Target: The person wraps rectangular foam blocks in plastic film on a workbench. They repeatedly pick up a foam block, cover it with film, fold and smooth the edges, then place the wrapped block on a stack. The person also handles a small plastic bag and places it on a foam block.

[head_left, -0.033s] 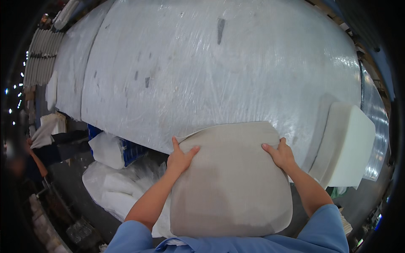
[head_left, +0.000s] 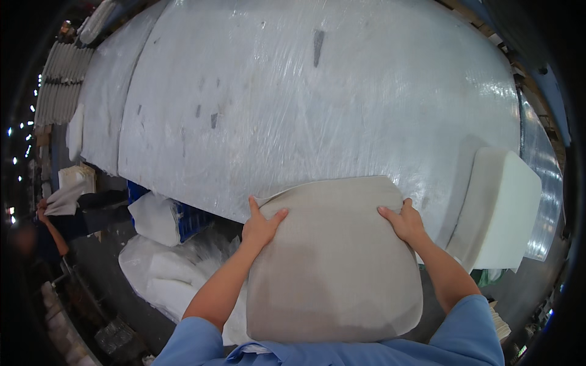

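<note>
A beige fabric-covered cushion point(head_left: 336, 262), squared with rounded lower corners, rests between my body and the edge of a big table wrapped in clear film point(head_left: 317, 122). My left hand point(head_left: 262, 229) grips its upper left side, thumb on top; the fabric lifts in a loose fold there. On the opposite side my right hand point(head_left: 404, 222) grips the upper right edge, thumb on the face and the other fingers mostly hidden. The cushion's far end lies over the table edge, and its near end is against my blue shirt.
White foam pads point(head_left: 503, 210) with a beige side stand at the table's right end. A blue crate point(head_left: 192, 222) with white pieces and a clear plastic bag point(head_left: 174, 268) of white material are at the left. Farther left, another person's hand point(head_left: 43, 210) holds white cloth point(head_left: 67, 198).
My hands and the cushion are practically still. At the far left, the other person's white cloth has shifted slightly.
</note>
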Demonstrator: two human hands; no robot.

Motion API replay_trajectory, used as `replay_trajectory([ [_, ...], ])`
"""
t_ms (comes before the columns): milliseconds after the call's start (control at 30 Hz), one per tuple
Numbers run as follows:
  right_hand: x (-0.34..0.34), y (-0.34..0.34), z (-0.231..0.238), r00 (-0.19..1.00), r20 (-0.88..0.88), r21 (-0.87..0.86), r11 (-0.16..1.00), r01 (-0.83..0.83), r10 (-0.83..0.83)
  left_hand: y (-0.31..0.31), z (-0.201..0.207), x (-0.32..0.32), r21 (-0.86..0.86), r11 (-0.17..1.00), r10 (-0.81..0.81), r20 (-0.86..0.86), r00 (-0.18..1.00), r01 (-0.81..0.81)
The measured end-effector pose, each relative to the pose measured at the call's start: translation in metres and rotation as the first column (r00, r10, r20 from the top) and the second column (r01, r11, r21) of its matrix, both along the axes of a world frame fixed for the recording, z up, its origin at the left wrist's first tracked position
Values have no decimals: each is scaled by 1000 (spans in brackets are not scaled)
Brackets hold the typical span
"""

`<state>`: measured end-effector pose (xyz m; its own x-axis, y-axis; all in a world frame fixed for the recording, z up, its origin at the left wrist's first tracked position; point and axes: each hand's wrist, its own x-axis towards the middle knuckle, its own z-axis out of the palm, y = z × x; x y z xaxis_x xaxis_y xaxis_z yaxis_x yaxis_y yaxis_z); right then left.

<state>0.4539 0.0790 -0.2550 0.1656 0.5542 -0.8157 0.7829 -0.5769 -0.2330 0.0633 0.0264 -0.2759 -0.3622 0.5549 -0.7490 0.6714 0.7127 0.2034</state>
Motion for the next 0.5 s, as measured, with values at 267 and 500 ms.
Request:
replay_trajectory([
  [267,1,-2,1,997,68,62,997,-38,34,28,0,7,353,771,-392,-392,832,530],
  [500,4,1,16,986,121,78,990,-122,112,85,1,53,284,804,-535,-38,844,522],
])
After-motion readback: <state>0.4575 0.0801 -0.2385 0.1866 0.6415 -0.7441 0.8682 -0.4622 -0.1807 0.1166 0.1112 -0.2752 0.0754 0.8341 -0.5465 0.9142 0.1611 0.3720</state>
